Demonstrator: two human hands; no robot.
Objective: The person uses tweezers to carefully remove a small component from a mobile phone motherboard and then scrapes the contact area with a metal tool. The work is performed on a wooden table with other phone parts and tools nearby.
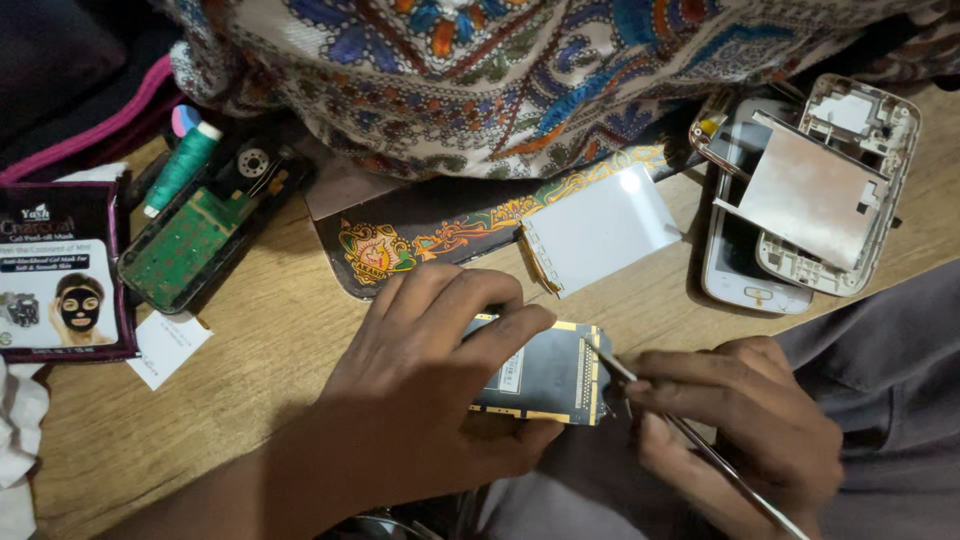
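Far left of our grip lie a sachet (60, 270), a green spool (182, 165) and an open phone (205, 235) with its green board showing. Our left hand (420, 390) is closed around the dark board (545, 375), thumb beneath and fingers on top, holding it just above the table (250, 370). Our right hand (745, 425) pinches a thin tool (690, 435), tip at the board's right-hand connector edge. We judge light, shallow pressure best there. Beyond, 1 white panel (600, 230) and 2 phone shells (800, 190) lie apart.
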